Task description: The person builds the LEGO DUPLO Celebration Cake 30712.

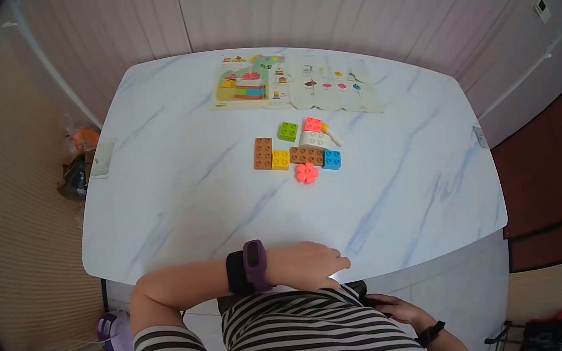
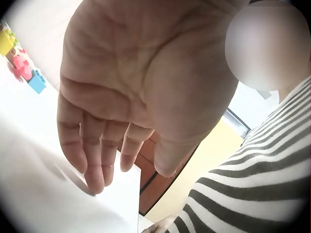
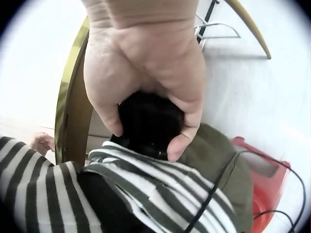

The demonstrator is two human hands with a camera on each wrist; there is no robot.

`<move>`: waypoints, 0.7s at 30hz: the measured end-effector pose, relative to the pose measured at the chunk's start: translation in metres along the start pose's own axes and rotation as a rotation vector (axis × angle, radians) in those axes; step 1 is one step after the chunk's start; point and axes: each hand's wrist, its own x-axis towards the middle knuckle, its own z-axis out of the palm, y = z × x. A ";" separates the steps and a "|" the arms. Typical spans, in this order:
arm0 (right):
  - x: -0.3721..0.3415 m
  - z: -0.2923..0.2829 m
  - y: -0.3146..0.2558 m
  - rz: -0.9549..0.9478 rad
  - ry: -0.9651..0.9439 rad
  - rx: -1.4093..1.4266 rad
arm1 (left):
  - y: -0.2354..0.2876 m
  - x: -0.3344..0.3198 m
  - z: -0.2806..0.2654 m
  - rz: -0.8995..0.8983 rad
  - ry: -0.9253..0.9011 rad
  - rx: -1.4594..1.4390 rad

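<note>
My left hand [image 1: 307,264] lies across in front of my body at the table's near edge. Its palm [image 2: 146,73] faces the left wrist camera, fingers loosely bent with nothing in them. Low at my waist, my right hand [image 3: 146,63] grips a smooth black object [image 3: 150,121] between thumb and fingers, against the striped shirt; its kind cannot be made out. Mid-table lie toy building bricks: green [image 1: 289,131], yellow [image 1: 280,160], blue [image 1: 332,159], two brown [image 1: 262,153], and a pink one [image 1: 313,124] at a white piece [image 1: 313,140]. A coral flower piece [image 1: 307,173] lies nearest me.
An unfolded picture instruction sheet [image 1: 333,83] spreads along the back of the white marbled table [image 1: 176,189]. Beside the white piece lies a small cream stick with a yellow tip [image 1: 334,136]. A black cable [image 3: 214,194] hangs near a red plastic stool [image 3: 267,189].
</note>
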 end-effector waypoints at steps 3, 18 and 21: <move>0.024 0.015 0.012 -0.198 0.110 -0.223 | -0.003 -0.006 -0.002 -0.029 0.003 -0.004; 0.027 0.036 -0.004 -0.841 0.538 -1.246 | -0.007 -0.021 -0.013 -0.066 -0.014 -0.006; 0.067 0.025 0.012 -0.690 0.763 -0.991 | -0.011 -0.020 -0.010 -0.063 -0.010 0.005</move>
